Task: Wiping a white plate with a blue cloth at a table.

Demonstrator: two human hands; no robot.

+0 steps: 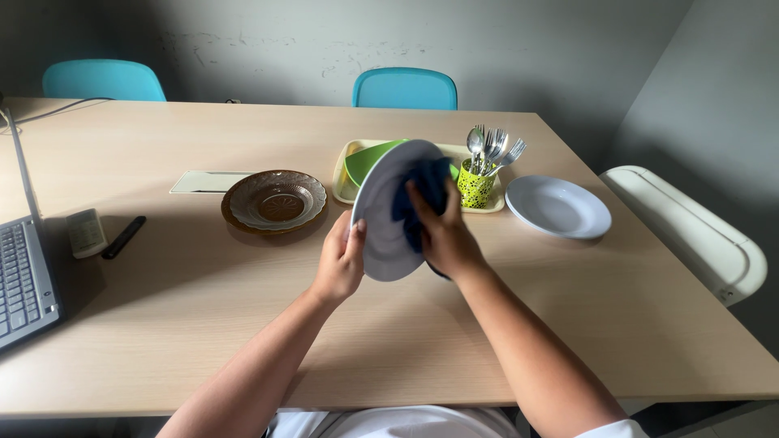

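My left hand [341, 261] grips the lower left rim of a white plate [381, 219], which is held tilted up above the table. My right hand [445, 235] presses a dark blue cloth [422, 195] against the plate's face. Behind the plate a green bowl [365, 160] lies in a pale yellow tray [345, 191]. A green perforated cup [475, 185] holding several forks and spoons [491, 148] stands at the tray's right end.
A brown glass plate [274, 200] sits left of the tray, a second white plate [558, 206] to the right. A laptop [24, 280], a small card and a black pen [123, 237] lie at the left. Two blue chairs [405, 88] stand behind the wooden table [406, 341].
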